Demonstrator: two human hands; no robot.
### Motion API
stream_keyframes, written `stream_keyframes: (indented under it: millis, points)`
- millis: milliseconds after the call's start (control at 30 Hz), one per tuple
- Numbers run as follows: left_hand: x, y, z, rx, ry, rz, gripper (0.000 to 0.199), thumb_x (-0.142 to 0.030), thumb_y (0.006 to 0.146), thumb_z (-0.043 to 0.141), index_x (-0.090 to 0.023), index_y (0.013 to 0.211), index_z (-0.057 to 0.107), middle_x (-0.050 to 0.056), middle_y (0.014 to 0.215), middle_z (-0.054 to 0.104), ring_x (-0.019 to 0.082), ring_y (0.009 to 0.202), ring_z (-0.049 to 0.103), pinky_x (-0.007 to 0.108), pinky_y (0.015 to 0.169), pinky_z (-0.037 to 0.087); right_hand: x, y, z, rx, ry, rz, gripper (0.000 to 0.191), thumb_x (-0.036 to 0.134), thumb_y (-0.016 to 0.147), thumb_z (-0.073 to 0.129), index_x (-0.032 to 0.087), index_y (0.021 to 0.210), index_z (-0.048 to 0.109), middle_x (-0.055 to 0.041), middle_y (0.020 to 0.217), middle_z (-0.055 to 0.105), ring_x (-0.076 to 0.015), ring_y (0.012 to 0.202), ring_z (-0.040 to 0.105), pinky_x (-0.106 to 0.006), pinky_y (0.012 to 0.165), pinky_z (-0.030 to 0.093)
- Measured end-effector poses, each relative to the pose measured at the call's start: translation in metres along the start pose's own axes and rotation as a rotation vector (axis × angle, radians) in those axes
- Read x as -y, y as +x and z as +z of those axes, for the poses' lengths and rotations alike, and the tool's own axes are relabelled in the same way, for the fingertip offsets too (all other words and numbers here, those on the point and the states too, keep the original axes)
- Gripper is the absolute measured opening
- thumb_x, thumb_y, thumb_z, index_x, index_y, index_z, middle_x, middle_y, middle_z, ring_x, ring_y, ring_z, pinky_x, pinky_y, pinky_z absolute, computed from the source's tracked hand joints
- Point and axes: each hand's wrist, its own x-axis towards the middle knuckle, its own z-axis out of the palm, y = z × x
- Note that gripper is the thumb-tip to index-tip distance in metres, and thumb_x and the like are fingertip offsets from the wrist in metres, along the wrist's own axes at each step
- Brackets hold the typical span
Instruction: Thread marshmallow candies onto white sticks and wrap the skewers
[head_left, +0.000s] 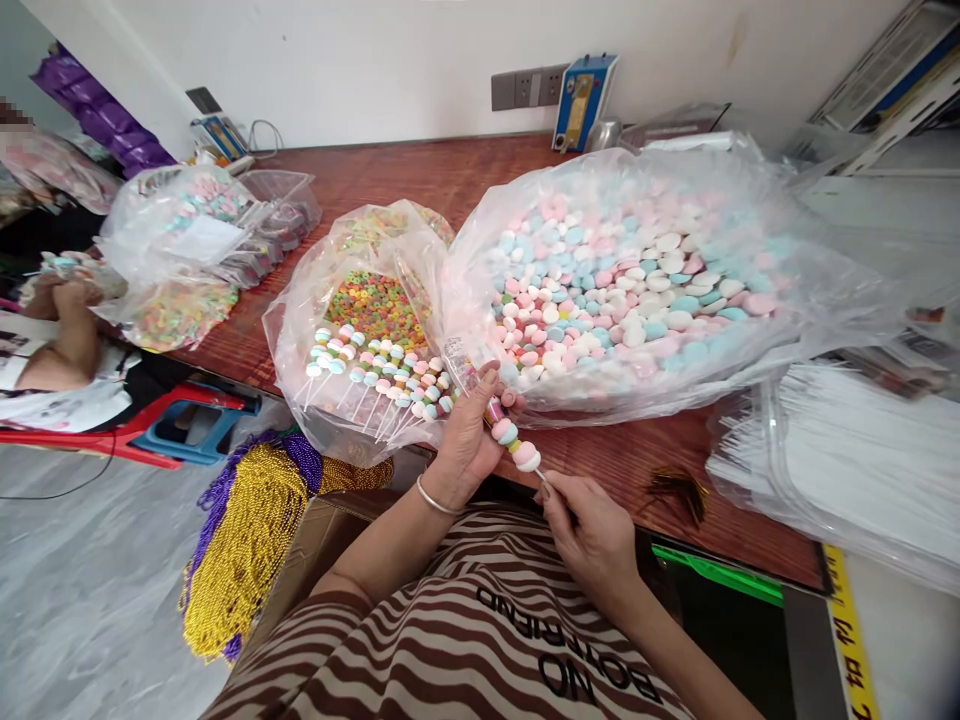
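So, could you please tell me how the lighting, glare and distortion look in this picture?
Head view: bright, even light; soft glare on the large clear plastic bag of pastel pink, blue and white candies; wide-angle bending curves the brown wooden table edges; the left hand and right hand holding the candy skewer look sharp.

My left hand (pixel 466 440) grips a candy skewer (pixel 514 442) while my right hand (pixel 589 525) pinches its stick end. Behind them, a big bag of candies (pixel 637 290) sits on the desk (pixel 420 175).
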Motion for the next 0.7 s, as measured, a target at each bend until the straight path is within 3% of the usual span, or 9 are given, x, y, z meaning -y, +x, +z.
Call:
stream_keyframes:
  millis: [100, 167, 233, 333, 400, 467, 500, 567, 700]
  points:
    - [0.001, -0.001, 0.004, -0.044, 0.034, -0.011, 0.023, -0.023, 0.077, 0.083, -0.017, 0.095, 0.07, -0.007, 0.066, 0.051, 0.006, 0.06, 0.055, 0.024, 0.074, 0.056, -0.009, 0.0, 0.003, -0.121, -0.313, -0.284, 0.016, 0.016, 0.098, 0.054, 0.02, 0.104, 0.068, -0.0026, 0.07, 0.073, -0.0166, 0.064, 0.067, -0.035, 0.081, 0.054]
    - [0.003, -0.003, 0.006, -0.048, 0.063, -0.001, 0.022, -0.026, 0.079, 0.083, -0.018, 0.095, 0.07, -0.006, 0.067, 0.052, 0.007, 0.061, 0.055, 0.025, 0.076, 0.056, -0.01, 0.0, 0.003, -0.135, -0.337, -0.291, 0.014, 0.016, 0.098, 0.055, 0.02, 0.104, 0.067, -0.0016, 0.067, 0.071, -0.0157, 0.061, 0.066, -0.035, 0.082, 0.054]
    - [0.004, -0.005, 0.008, -0.026, 0.081, 0.003, 0.023, -0.03, 0.08, 0.081, -0.019, 0.096, 0.07, -0.006, 0.068, 0.052, 0.007, 0.061, 0.054, 0.025, 0.077, 0.056, -0.007, 0.001, 0.002, -0.091, -0.181, -0.138, 0.012, 0.024, 0.099, 0.054, 0.02, 0.098, 0.065, -0.0019, 0.066, 0.07, -0.0156, 0.057, 0.064, -0.034, 0.073, 0.055]
    - [0.007, -0.007, 0.006, 0.046, 0.065, -0.013, 0.025, -0.035, 0.082, 0.08, -0.02, 0.099, 0.07, -0.006, 0.068, 0.051, 0.007, 0.061, 0.053, 0.028, 0.081, 0.056, 0.004, 0.004, 0.002, 0.097, 0.371, 0.31, 0.027, 0.042, 0.102, 0.046, 0.023, 0.088, 0.058, 0.0021, 0.055, 0.064, -0.0141, 0.041, 0.054, -0.029, 0.049, 0.049]
    - [0.009, -0.008, 0.004, 0.1, 0.046, -0.034, 0.027, -0.038, 0.083, 0.079, -0.02, 0.101, 0.07, -0.006, 0.068, 0.051, 0.008, 0.062, 0.052, 0.03, 0.083, 0.057, 0.01, 0.006, 0.002, 0.196, 0.731, 0.562, 0.035, 0.051, 0.102, 0.044, 0.024, 0.082, 0.054, 0.0078, 0.042, 0.051, -0.0119, 0.03, 0.04, -0.029, 0.047, 0.048]
    - [0.011, -0.008, 0.002, 0.135, 0.04, -0.063, 0.029, -0.041, 0.084, 0.078, -0.02, 0.101, 0.07, -0.005, 0.068, 0.05, 0.009, 0.063, 0.053, 0.032, 0.083, 0.057, 0.012, 0.008, 0.003, 0.234, 0.917, 0.661, 0.037, 0.054, 0.1, 0.046, 0.025, 0.078, 0.053, 0.0119, 0.036, 0.038, -0.01, 0.027, 0.029, -0.032, 0.051, 0.052]
    - [0.011, -0.008, 0.001, 0.137, 0.045, -0.078, 0.029, -0.043, 0.084, 0.077, -0.02, 0.1, 0.069, -0.005, 0.067, 0.049, 0.009, 0.063, 0.053, 0.032, 0.083, 0.057, 0.012, 0.008, 0.004, 0.238, 0.929, 0.659, 0.037, 0.054, 0.1, 0.047, 0.024, 0.079, 0.054, 0.0122, 0.036, 0.037, -0.0098, 0.027, 0.028, -0.032, 0.052, 0.052]
    - [0.012, -0.008, 0.002, 0.112, 0.061, -0.097, 0.029, -0.044, 0.085, 0.076, -0.019, 0.097, 0.069, -0.006, 0.065, 0.047, 0.01, 0.062, 0.054, 0.031, 0.081, 0.057, 0.008, 0.008, 0.003, 0.202, 0.774, 0.558, 0.033, 0.049, 0.101, 0.047, 0.023, 0.086, 0.059, 0.008, 0.044, 0.05, -0.0112, 0.031, 0.038, -0.03, 0.05, 0.051]
    - [0.011, -0.008, 0.004, 0.043, 0.07, -0.115, 0.028, -0.042, 0.085, 0.078, -0.017, 0.091, 0.067, -0.005, 0.066, 0.052, 0.01, 0.063, 0.057, 0.029, 0.077, 0.056, -0.007, 0.006, 0.001, -0.075, 0.02, -0.022, 0.013, 0.025, 0.098, 0.056, 0.02, 0.1, 0.068, -0.0038, 0.075, 0.074, -0.0164, 0.06, 0.066, -0.032, 0.068, 0.055]
